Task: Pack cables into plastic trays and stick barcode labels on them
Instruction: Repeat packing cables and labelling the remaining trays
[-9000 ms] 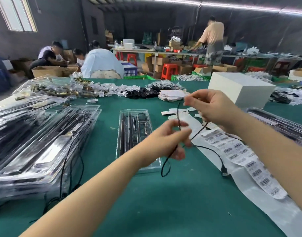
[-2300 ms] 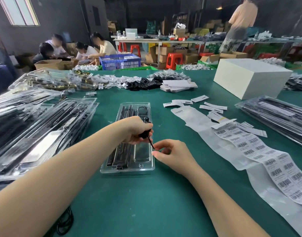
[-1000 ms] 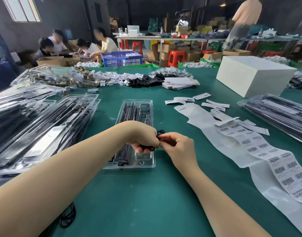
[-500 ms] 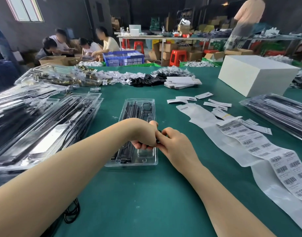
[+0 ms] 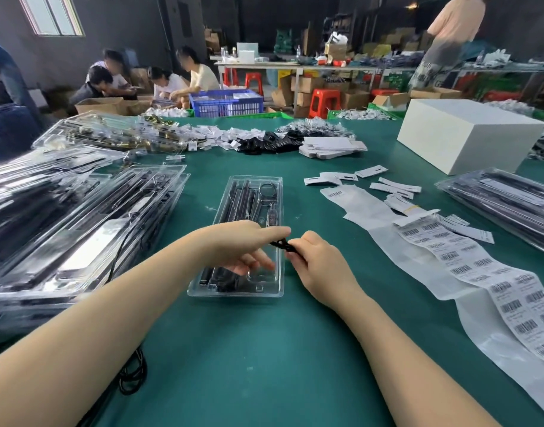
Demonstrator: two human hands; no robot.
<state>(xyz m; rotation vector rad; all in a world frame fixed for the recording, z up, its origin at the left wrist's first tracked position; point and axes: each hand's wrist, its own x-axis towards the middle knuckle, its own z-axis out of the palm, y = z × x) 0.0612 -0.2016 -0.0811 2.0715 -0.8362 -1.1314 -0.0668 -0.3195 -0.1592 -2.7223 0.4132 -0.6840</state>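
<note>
At the centre of the green table (image 5: 264, 349) lies a clear plastic tray (image 5: 233, 291), its long side running toward twelve o'clock; over its near right part the left hand (image 5: 243, 245) and the right hand (image 5: 320, 263) meet, each pinching one end of a small coiled black cable (image 5: 281, 244), though how tightly it is bundled is hard to tell. A strip of barcode labels (image 5: 480, 272) trails from three toward five o'clock; stacked filled trays (image 5: 79, 229) sit at nine o'clock; a white box (image 5: 468, 134) stands at two o'clock.
</note>
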